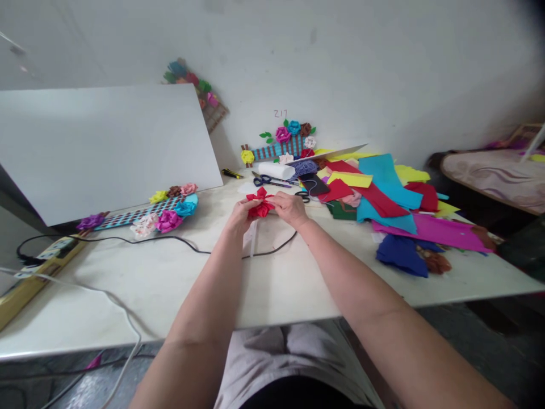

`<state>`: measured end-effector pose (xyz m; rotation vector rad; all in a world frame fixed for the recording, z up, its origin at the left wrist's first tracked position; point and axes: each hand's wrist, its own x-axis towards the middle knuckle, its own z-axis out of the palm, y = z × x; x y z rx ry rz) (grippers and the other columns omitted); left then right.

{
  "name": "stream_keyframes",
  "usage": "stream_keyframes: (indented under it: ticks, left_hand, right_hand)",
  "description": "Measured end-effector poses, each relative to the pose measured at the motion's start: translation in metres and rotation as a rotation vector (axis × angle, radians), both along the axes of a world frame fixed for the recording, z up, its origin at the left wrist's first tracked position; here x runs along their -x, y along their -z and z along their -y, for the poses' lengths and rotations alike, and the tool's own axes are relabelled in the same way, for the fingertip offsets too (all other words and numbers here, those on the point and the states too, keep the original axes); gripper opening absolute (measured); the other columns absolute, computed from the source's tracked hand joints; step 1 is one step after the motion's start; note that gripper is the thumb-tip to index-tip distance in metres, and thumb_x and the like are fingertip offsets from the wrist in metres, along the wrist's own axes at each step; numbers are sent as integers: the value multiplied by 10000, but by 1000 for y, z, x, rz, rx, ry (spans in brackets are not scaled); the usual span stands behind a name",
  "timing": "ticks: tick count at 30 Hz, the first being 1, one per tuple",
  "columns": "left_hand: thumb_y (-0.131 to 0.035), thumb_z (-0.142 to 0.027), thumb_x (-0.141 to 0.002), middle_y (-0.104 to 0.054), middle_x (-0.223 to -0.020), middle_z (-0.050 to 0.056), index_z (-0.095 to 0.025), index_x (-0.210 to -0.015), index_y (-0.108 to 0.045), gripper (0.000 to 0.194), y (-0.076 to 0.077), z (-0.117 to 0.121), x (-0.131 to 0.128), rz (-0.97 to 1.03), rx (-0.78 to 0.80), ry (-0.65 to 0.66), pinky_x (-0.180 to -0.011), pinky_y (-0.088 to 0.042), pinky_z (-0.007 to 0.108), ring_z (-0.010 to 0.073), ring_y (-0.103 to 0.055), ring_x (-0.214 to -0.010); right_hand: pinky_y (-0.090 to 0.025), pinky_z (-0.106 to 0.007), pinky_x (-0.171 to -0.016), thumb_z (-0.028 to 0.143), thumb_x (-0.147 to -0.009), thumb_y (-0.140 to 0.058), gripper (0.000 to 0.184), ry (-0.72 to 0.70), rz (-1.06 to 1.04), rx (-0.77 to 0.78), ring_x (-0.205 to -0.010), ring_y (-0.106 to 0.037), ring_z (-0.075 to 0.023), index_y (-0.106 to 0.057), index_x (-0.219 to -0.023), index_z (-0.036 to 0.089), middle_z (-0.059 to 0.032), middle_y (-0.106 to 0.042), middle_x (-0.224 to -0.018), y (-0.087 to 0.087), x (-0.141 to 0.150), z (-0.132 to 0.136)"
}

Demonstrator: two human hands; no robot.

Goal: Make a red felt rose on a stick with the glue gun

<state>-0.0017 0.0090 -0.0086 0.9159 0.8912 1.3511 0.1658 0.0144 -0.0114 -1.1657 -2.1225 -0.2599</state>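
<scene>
A red paper flower (261, 208) is held between both hands above the middle of the table. My left hand (240, 215) pinches its left side, fingers closed. On the other side, my right hand (291, 209) grips the edge of the petals with thumb and fingers together. Below the flower a pale, thin strip (254, 238) shows; whether it is joined to the flower I cannot tell. Just behind the hands lie blue-handled scissors (262, 180) and a white roll (276, 171).
Coloured crepe paper (383, 193) is heaped on the right. To the left lies a woven piece with paper flowers (145, 213), beside a power strip (42, 267). A black cable (149, 238) crosses the table (289, 284). A utility knife (232, 173) lies near the white board (110, 147).
</scene>
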Motion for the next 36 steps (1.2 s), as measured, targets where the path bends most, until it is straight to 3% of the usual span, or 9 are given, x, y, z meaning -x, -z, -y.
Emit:
stream_keyframes:
  ticks: [9,14,17,23,28,32,36]
  left_hand:
    - [-779,-181,-580,-686,-680,46,-116,-775,-677,229,2,-2,3,-5,-14,-14,-531,-505,244,133,-617,-549]
    - [-772,-184,-608,-696,-700,43,-139,-778,-660,209,3,-2,5,-6,-41,-48,-550,-524,254,153,-647,-597]
    - [-765,-184,-609,-710,-733,52,-140,-790,-664,212,3,-2,6,-7,-57,-77,-550,-532,257,166,-662,-631]
    - [-781,-222,-578,-732,-774,71,-136,-821,-686,275,4,-4,7,-50,-86,-124,-562,-548,270,174,-669,-646]
    - [-817,-236,-564,-738,-824,80,-142,-827,-669,316,5,-4,6,-43,-111,-153,-588,-546,269,194,-691,-706]
    - [-843,-273,-532,-741,-839,79,-146,-838,-672,372,7,-5,7,-19,-143,-150,-615,-546,274,203,-699,-735]
    - [-846,-325,-513,-738,-826,69,-153,-832,-677,400,9,-10,11,-11,-172,-224,-582,-521,257,195,-692,-718]
  right_hand:
    - [-374,-231,-633,417,-952,-474,329,62,23,10,-824,-662,-136,-704,-1167,325,-23,-758,-996,6,-7,-3]
    - [-402,-239,-678,471,-928,-491,348,97,2,15,-868,-675,-157,-738,-1083,282,-30,-761,-1009,8,-17,-10]
    - [-420,-260,-711,440,-932,-483,334,138,16,56,-909,-679,-178,-749,-1032,265,-34,-757,-1031,7,-26,-13]
    - [-424,-292,-676,318,-958,-414,337,363,78,209,-900,-676,-210,-719,-1091,270,-68,-741,-1064,11,-37,-19]
    - [-421,-296,-652,249,-927,-459,303,446,130,279,-882,-651,-215,-758,-971,238,-115,-724,-1006,20,-43,-26]
    - [-447,-317,-713,218,-881,-516,260,440,95,207,-947,-603,-235,-765,-957,227,-118,-707,-1027,22,-41,-27]
    - [-422,-367,-873,226,-896,-464,356,282,116,154,-1022,-571,-262,-704,-1149,157,-143,-677,-1108,15,-27,-20]
